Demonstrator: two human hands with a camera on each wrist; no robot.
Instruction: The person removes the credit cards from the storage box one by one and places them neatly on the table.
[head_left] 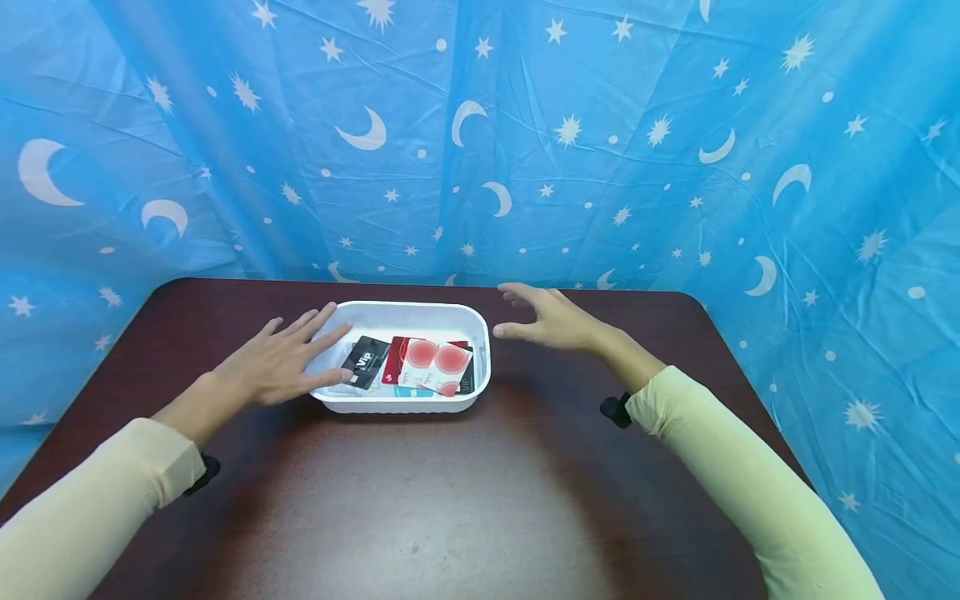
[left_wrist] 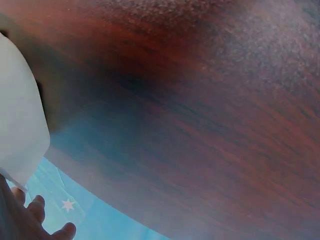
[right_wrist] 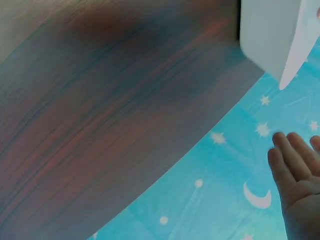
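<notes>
A white plastic basin point(head_left: 480, 367) stands on the dark wooden table, with several cards inside. Among them are a black card marked "Vip" point(head_left: 364, 362), a red card point(head_left: 393, 362) and white cards with pink circles point(head_left: 450, 360). My left hand point(head_left: 281, 358) spreads its straight fingers over the basin's left side, thumb and forefinger overlapping the rim in the head view. Off the right side, my right hand point(head_left: 551, 319) hovers with fingers extended toward the basin, a small gap between. Neither hand holds anything. Both wrist views show the basin's outer wall point(right_wrist: 265, 40) near the fingers.
The reddish-brown table point(head_left: 420, 500) has rounded far corners, and the basin sits toward its far edge. A blue curtain point(head_left: 525, 167) with white moons and stars hangs behind and along both sides. Black bands point(head_left: 617, 411) circle both wrists at the pale sleeves.
</notes>
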